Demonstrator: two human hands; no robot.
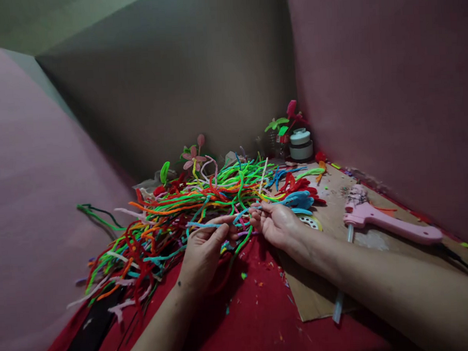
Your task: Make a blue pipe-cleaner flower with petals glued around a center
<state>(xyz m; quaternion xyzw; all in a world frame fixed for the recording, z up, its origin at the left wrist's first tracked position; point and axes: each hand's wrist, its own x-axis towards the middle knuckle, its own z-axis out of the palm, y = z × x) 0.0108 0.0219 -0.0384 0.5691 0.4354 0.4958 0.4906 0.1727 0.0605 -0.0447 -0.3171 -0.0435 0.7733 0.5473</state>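
Here, red cloth (259, 319), cardboard (332, 218), pink wall (389, 86), pipe cleaners (189, 208) heaped

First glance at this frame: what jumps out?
The tangled heap of bright pipe cleaners on the red cloth, centre-left. In front of it, the left hand and right hand pinch one light-blue pipe cleaner between them. A pink glue gun lies on cardboard at right.
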